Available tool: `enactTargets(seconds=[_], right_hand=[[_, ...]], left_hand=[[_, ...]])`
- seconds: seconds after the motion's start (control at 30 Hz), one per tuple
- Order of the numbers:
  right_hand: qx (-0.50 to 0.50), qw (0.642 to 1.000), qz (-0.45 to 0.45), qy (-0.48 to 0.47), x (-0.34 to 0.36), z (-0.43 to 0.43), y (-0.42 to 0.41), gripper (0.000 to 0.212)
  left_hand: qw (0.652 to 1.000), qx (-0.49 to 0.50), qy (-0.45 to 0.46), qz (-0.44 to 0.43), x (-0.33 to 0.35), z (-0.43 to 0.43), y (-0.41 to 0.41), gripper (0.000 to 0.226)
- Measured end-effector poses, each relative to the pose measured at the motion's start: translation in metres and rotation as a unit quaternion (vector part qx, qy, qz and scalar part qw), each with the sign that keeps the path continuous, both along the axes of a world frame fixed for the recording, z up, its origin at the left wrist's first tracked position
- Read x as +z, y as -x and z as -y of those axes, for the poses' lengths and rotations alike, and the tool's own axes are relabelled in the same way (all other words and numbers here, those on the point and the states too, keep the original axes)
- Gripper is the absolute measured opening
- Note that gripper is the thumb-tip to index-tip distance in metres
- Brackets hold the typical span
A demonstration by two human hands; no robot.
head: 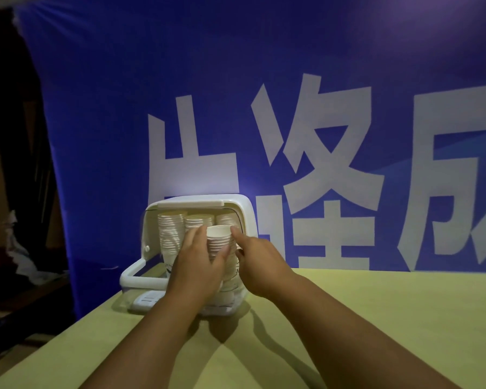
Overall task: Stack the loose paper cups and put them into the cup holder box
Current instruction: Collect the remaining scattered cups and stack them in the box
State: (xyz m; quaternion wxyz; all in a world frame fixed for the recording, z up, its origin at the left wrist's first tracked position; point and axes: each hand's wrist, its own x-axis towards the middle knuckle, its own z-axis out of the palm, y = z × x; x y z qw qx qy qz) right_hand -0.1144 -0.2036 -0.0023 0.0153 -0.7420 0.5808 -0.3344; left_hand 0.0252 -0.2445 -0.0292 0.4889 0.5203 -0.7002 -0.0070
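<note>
A white cup holder box (244, 211) stands on the yellow table with its front door (136, 276) folded down. Several stacks of white paper cups (170, 234) stand upright inside. A stack of paper cups (219, 240) is at the box's opening, held between both hands. My left hand (199, 265) grips its left side, thumb across the front. My right hand (260, 259) holds the right side, forefinger up near the rim. The stack's lower part is hidden behind my hands.
The yellow table (376, 318) stretches to the right and toward me. Its left edge runs diagonally past the box. A blue banner (320, 136) with large white characters hangs close behind the box. Dark clutter (17, 248) lies off the table at left.
</note>
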Motion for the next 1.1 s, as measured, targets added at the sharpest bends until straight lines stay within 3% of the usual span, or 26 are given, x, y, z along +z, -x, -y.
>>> enactTargets(seconds=[0.17,0.3,0.37,0.4,0.57,0.9,1.0,1.1], right_hand=[[-0.004,0.999,0.04,0.031,-0.005,-0.001,0.001,0.072],[-0.069,0.984,0.152,0.055,-0.005,-0.007,0.017,0.025],[-0.096,0.978,0.182,0.043,-0.008,-0.017,0.033,0.007],[-0.104,0.977,0.182,0.033,-0.008,-0.024,0.045,0.005],[-0.211,0.971,0.113,-0.008,-0.014,-0.081,0.138,0.007],[-0.345,0.929,0.057,-0.122,-0.041,-0.233,0.329,0.007],[-0.375,0.899,-0.001,-0.225,-0.049,-0.279,0.392,0.036],[-0.415,0.861,-0.049,-0.29,-0.059,-0.308,0.452,0.058]], left_hand=[[0.999,-0.019,0.003,-0.043,-0.004,-0.002,-0.002,0.056],[0.992,0.053,0.112,-0.028,-0.002,-0.018,-0.004,0.026],[0.989,0.042,0.139,0.002,0.001,-0.033,0.003,0.008],[0.992,0.019,0.127,0.017,0.003,-0.042,0.01,0.011],[0.991,-0.094,-0.028,0.091,0.009,-0.083,0.076,0.019],[0.96,-0.221,-0.159,0.071,-0.009,-0.174,0.256,0.012],[0.936,-0.273,-0.213,0.067,-0.022,-0.193,0.312,0.004],[0.918,-0.304,-0.235,0.103,-0.039,-0.207,0.37,0.026]])
